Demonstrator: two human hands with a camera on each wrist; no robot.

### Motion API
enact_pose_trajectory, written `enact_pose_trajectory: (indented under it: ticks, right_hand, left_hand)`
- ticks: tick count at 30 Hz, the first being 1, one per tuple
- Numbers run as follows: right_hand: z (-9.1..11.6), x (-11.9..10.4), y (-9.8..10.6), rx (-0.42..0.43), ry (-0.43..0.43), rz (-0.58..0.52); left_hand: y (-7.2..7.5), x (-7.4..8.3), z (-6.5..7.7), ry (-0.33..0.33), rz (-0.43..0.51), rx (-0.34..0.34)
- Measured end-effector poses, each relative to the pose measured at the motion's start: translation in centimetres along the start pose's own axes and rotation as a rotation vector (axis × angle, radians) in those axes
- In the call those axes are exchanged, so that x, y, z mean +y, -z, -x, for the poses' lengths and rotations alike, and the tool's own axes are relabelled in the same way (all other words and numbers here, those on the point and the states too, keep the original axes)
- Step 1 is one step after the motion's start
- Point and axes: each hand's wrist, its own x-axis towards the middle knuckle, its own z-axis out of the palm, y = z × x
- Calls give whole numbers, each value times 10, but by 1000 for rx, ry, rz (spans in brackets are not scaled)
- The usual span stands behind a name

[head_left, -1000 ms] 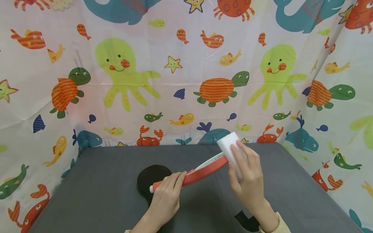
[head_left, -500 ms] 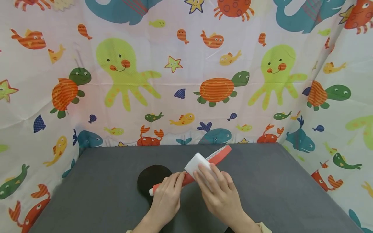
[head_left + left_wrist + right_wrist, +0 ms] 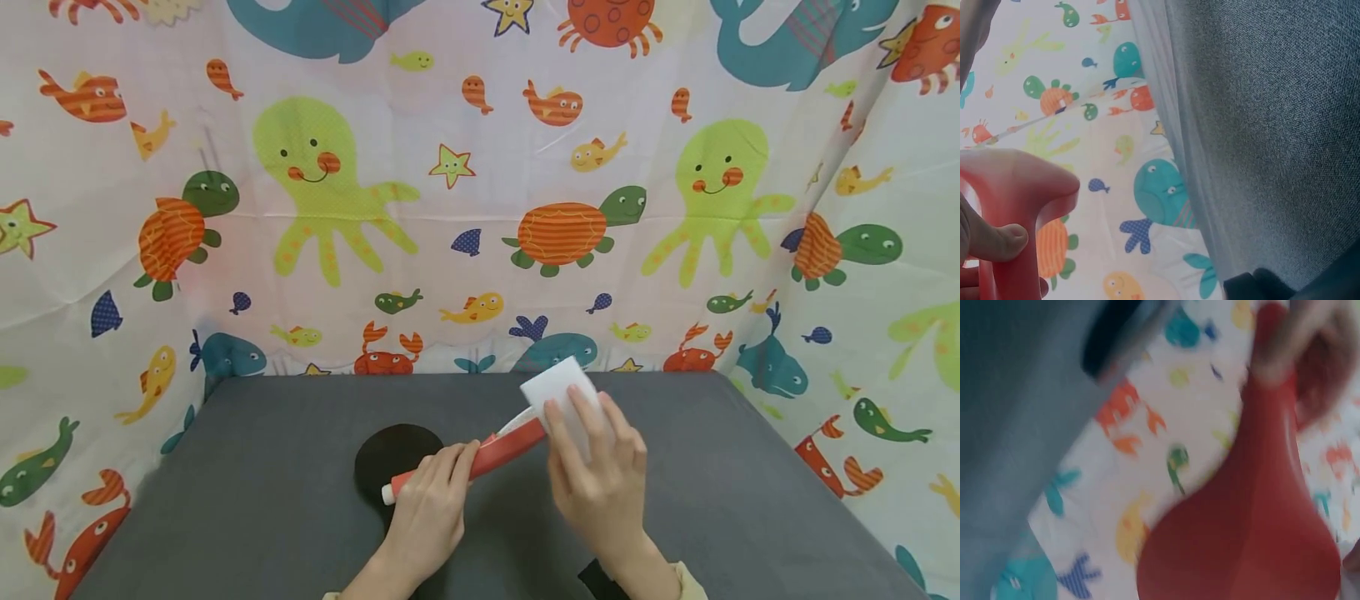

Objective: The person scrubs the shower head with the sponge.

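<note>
In the head view my left hand (image 3: 431, 504) grips the handle of a red hand mirror (image 3: 504, 452), its white-tipped end poking out to the left. The mirror slants up to the right, pale face upward. A white sponge block (image 3: 561, 396) is held in my right hand (image 3: 600, 475), fingers spread along its front. The sponge overlaps the mirror's far end and hides it. The right wrist view shows the mirror's smooth red back (image 3: 1241, 537). My left thumb (image 3: 1010, 242) presses the handle in the left wrist view.
A grey cloth-covered table (image 3: 285, 492) lies below both hands. Behind it hangs a curtain (image 3: 450, 275) printed with sea animals. A black rounded shape (image 3: 393, 454) with a narrow neck shows beyond my left hand. A black piece (image 3: 600, 579) sits by my right wrist.
My right hand slides the sponge from the mirror's far end down toward the handle, then back up to the right. The left hand and mirror stay almost still.
</note>
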Motion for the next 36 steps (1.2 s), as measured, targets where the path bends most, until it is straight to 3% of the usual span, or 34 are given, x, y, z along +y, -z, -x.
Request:
enact_pose_trajectory:
  ticks: [5,8,11,16,19,25,28,31,36]
  right_hand:
    - [11,-25,-4,-33,194,7]
    - [13,-26,-4,-49,231,16]
    - [10,-13,-1,-48,166,-1]
    - [-3,13,1,8,-23,14]
    - [-4,13,0,40,-47,-10]
    - [9,-11,-3,-6,160,-89]
    - [11,-11,-3,-1,219,-101]
    - [1,1,1,70,128,-141]
    - [-11,30,9,107,-234,-335]
  left_hand:
    - [0,1,0,-24,-7,19]
    - [0,3,0,-26,-7,25]
    - [2,4,0,-10,-6,11]
    - [4,4,-2,22,-11,-23]
    - [5,4,-2,21,-12,-31]
    - [3,4,-2,-22,6,14]
    - [3,5,-2,-34,29,29]
    - [4,6,-3,-26,43,26]
    - [7,5,-3,-20,112,31]
